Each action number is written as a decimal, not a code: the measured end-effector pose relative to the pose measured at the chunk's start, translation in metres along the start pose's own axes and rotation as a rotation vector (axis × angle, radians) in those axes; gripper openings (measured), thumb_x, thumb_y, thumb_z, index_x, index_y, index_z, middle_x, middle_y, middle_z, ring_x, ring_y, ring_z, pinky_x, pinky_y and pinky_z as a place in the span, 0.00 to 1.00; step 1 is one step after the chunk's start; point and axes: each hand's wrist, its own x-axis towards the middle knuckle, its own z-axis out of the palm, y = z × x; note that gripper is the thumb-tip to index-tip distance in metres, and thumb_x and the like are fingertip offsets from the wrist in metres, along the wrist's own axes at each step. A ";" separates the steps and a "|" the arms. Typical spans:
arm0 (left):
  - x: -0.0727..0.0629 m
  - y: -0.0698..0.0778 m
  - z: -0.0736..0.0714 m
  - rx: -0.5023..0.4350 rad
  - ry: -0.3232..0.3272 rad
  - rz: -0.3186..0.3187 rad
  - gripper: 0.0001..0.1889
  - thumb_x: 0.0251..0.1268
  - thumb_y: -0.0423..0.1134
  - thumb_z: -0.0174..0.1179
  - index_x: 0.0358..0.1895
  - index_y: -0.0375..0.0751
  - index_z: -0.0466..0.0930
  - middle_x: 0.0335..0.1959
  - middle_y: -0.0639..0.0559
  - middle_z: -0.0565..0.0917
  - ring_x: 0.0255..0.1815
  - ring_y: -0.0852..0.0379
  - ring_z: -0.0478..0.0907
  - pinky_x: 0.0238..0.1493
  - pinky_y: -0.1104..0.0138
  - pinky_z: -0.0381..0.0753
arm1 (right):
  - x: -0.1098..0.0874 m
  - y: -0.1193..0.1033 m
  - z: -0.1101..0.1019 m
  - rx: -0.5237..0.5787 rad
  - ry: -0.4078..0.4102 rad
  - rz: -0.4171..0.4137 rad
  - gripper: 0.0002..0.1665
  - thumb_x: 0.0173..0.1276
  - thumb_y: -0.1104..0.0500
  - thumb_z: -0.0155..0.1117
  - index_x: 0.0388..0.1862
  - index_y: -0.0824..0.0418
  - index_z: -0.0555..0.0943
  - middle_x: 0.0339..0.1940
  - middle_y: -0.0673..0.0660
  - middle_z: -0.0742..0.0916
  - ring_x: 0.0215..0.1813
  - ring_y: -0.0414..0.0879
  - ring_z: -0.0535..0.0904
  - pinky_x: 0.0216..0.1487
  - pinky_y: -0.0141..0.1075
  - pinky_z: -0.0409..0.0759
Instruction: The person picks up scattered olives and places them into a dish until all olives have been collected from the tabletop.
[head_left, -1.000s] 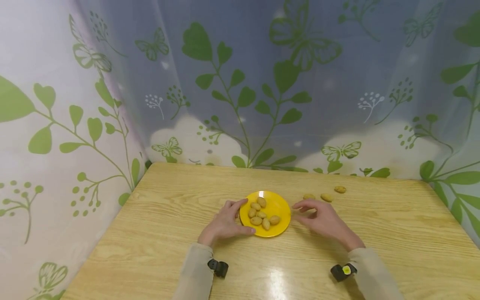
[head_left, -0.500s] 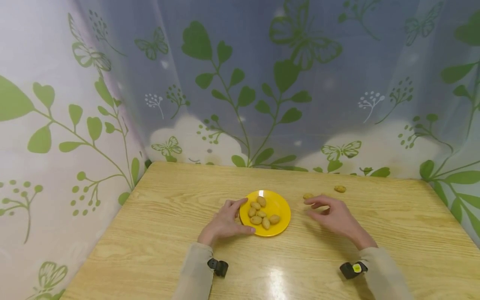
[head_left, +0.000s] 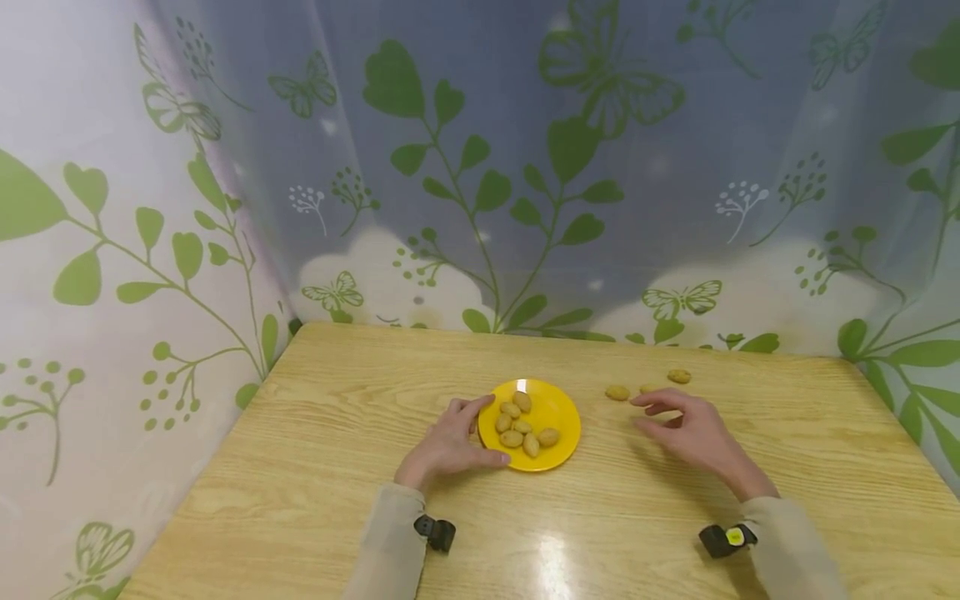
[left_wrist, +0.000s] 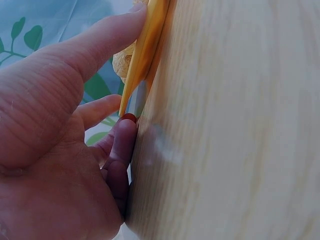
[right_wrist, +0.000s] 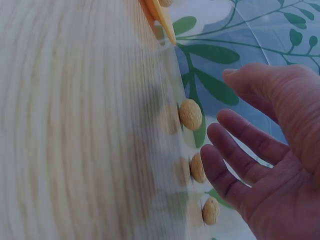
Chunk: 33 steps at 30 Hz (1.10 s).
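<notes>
A shallow yellow plate (head_left: 561, 412) lies on the table, bearing several small oval tan pieces (head_left: 532, 445) that look like wrinkled nuts or dried fruits. My left hand (head_left: 448, 446) holds the plate's left rim, its thumb (left_wrist: 117, 35) on top and fingers around the edge. Right of the plate, my right hand (head_left: 692, 429) hovers above the table with fingers and thumb apart, holding nothing. Beyond its fingertips are three loose tan pieces: one to the left (head_left: 618, 392), one partly covered by the fingers (head_left: 647, 388), one farther back (head_left: 679, 377).
The light wooden table (head_left: 360, 375) runs back to a curtain (head_left: 487, 208) printed with green leaves and butterflies, which also hangs along the left side. Both sleeved wrists carry small black cameras, the left one (head_left: 435, 533) and the right one (head_left: 726, 540).
My right hand has moved right, away from the plate's edge, toward the loose tan pieces, uncovering the leftmost and partly hiding the middle one. My left hand and the plate stay in place.
</notes>
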 end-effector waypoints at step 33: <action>-0.001 0.002 -0.001 -0.014 0.006 0.007 0.51 0.53 0.57 0.76 0.80 0.55 0.60 0.70 0.42 0.68 0.64 0.45 0.72 0.67 0.43 0.71 | 0.006 0.037 -0.023 -0.059 0.004 0.044 0.25 0.72 0.51 0.69 0.62 0.62 0.82 0.58 0.66 0.87 0.55 0.59 0.84 0.45 0.30 0.83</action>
